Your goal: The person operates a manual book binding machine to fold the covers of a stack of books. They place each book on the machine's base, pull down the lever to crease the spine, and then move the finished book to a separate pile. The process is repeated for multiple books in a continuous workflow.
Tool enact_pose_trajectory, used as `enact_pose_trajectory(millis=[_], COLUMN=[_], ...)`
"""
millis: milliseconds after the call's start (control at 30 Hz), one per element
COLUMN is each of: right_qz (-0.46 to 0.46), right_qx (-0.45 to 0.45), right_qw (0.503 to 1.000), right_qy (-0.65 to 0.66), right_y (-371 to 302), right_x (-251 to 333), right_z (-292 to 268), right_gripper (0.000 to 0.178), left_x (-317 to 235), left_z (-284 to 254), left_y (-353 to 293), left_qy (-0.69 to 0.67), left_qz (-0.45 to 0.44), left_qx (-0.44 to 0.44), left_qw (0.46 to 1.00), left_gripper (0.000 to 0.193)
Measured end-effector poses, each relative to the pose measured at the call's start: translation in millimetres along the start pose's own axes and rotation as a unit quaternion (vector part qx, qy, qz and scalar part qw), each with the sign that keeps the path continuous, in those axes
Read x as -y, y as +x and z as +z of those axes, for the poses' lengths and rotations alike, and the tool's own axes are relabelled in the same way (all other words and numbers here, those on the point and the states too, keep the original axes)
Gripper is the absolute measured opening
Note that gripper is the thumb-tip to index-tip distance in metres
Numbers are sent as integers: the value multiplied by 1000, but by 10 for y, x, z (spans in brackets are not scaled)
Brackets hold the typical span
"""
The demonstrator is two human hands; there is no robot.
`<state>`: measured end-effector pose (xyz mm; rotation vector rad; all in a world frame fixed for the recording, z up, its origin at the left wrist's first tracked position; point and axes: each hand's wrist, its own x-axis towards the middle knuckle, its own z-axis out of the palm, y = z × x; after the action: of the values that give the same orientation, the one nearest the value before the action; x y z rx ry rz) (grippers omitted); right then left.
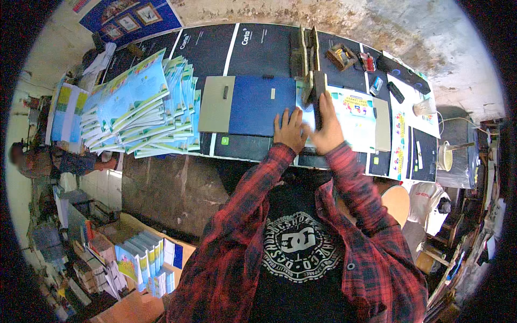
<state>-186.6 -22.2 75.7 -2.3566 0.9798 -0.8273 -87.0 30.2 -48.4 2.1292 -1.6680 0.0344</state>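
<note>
My left hand (291, 130) lies flat with fingers spread at the lower right edge of a blue board (252, 107). Close beside it, my right hand (327, 126) grips the near end of a dark wooden block (320, 89), slightly blurred. The two thumbs almost meet. Left of the blue board sits a grey-beige panel (216, 105) with a small dark slot. A printed cover sheet (353, 116), white and yellow with coloured figures, lies to the right of the block, partly over another beige panel (382, 124). What lies under my palms is hidden.
Fanned stacks of printed booklets (129, 102) cover the table's left side. Behind the block stand upright wooden bars (305, 48). A small wooden box (341, 55), a black stapler-like tool (396, 92) and a pot with a brush (446, 156) are right. Another person (59, 161) is far left.
</note>
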Motion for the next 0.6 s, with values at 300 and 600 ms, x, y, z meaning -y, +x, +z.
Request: enact_pose_trajectory(millis=[300,600], right_qz=[270,421], right_qx=[10,91], right_qw=[955,860], right_qy=[-123,-274], right_y=[220,-69], right_x=[-1793,-1814], right_z=[-695,-364], right_gripper=[95,101], left_x=[-1,76], left_z=[-144,-167], left_y=[45,16], left_qy=[30,24], left_qz=[29,-13], left_qx=[-5,2], left_qw=[999,1000], left_gripper=[55,50])
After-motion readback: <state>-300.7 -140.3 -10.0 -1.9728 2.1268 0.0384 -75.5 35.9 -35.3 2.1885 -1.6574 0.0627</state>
